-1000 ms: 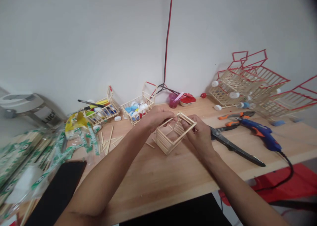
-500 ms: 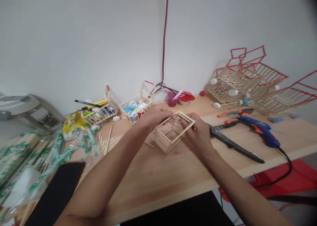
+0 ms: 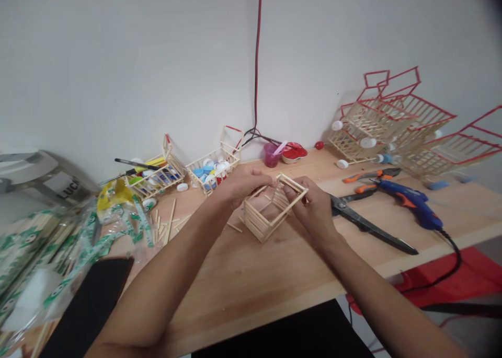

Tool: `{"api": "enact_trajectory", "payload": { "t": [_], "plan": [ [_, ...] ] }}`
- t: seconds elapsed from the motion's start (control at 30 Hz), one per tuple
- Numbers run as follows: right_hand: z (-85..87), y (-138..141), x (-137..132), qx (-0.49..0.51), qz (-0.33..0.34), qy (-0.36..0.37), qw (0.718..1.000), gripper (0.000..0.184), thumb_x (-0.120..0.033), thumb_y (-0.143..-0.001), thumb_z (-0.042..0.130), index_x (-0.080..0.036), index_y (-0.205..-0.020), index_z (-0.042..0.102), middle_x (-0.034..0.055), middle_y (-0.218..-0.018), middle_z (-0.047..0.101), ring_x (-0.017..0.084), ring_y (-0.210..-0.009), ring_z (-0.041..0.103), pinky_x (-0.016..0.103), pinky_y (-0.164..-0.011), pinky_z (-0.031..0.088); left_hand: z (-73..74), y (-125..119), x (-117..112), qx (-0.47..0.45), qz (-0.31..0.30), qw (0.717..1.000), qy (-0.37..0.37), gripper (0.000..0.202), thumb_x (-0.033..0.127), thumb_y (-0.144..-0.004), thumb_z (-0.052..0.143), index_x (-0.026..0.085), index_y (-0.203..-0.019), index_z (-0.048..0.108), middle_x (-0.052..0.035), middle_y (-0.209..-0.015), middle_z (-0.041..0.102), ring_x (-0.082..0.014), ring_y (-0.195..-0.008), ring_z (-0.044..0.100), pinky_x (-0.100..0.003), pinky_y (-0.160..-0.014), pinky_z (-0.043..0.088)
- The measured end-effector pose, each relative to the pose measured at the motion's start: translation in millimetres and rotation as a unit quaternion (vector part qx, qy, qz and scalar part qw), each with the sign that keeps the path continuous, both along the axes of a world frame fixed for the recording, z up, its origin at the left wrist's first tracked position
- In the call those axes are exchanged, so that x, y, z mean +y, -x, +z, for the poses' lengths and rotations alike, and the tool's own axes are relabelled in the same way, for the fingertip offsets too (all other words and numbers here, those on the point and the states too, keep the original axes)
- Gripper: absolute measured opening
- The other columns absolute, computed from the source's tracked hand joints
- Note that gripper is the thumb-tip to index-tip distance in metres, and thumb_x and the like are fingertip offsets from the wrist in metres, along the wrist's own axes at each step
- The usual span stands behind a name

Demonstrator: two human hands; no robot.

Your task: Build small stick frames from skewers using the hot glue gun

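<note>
A small box-shaped basket of pale wooden sticks [image 3: 257,223] is tilted between my two hands, low over the table. My right hand [image 3: 311,206] is closed on its right end, the thumb on the inner side and the fingers outside. At the far side, my left hand [image 3: 249,183] is closed, its fingertips pinched at the basket's far upper rim. Whether a separate small stick is between those fingertips cannot be made out. One loose stick [image 3: 234,227] lies on the table just left of the basket.
Scissors [image 3: 368,224], orange-handled pliers [image 3: 371,176] and a blue glue gun [image 3: 411,201] lie at right, before red-trimmed stick carts [image 3: 392,117]. Two stick carts with bottle caps [image 3: 212,172] stand at the back. Packaged sticks [image 3: 35,243] and a dark phone-like slab [image 3: 92,305] are left.
The whole view has shifted slightly. Both hands keep their grip on the basket, with hardly any visible movement of the fingers.
</note>
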State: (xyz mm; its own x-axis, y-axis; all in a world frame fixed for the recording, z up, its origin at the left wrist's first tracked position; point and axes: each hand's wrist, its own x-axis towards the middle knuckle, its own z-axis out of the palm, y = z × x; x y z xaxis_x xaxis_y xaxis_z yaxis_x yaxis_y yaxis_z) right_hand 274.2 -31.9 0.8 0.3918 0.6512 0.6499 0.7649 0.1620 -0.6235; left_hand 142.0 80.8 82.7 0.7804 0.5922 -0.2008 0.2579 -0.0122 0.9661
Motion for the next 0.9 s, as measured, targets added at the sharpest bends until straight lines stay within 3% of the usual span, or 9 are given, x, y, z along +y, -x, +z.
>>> {"api": "enact_trajectory", "payload": {
  "t": [0.9],
  "plan": [
    [1.2,1.2,-0.7,-0.005,-0.002,-0.001,1.000,0.014,-0.025,-0.088,0.054,-0.019,-0.078,0.060,0.0022,-0.076,0.058,0.015,-0.068,0.054,0.027,-0.060,0.040,0.9,0.6,-2.6,-0.006,0.010,1.000,-0.020,0.027,0.017,-0.073,0.064,0.014,-0.050,0.050,0.0048,-0.043,0.044,-0.0032,-0.040,0.035,-0.020,-0.043,0.023]
  ]
}}
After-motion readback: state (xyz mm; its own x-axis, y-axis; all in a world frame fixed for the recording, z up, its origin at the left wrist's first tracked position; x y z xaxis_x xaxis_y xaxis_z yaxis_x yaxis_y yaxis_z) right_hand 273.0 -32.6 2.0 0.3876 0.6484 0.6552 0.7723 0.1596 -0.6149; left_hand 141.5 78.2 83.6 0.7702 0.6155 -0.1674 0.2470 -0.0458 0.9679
